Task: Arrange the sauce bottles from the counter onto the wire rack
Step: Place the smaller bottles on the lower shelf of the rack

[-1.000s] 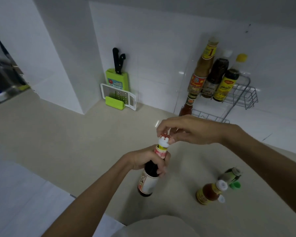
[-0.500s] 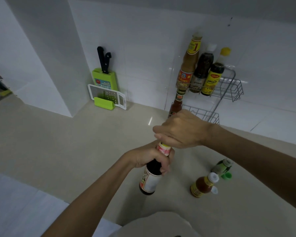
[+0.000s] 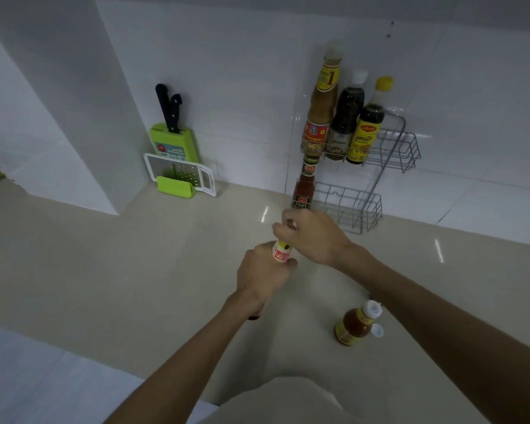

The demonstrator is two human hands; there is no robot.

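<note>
Gripping the neck of a dark sauce bottle (image 3: 280,253), the left hand (image 3: 262,275) had its fingers wrapped tight around it, so that only the red-and-white neck label showed above the fist and a sliver of the dark base below the wrist. The right hand (image 3: 311,235) sat over the top of that bottle, fingers curled down and pinched on the cap, which was hidden beneath them. Both hands were above the beige counter (image 3: 104,270), near its middle.

At the far right, against the white tiled wall, stood the wire rack (image 3: 395,154). Its upper tier carried three bottles side by side: a tall tan bottle (image 3: 320,108), a dark bottle with a white cap (image 3: 346,117) and a dark bottle with a yellow cap (image 3: 366,127). A red sauce bottle (image 3: 303,186) stood upright at the left end of the lower tier.

Nearer, to the right, an orange sauce bottle (image 3: 354,324) stood on the counter, its white flip cap open. At the far left, a green knife block (image 3: 173,142) and a white grater (image 3: 181,175) leaned by the wall.
</note>
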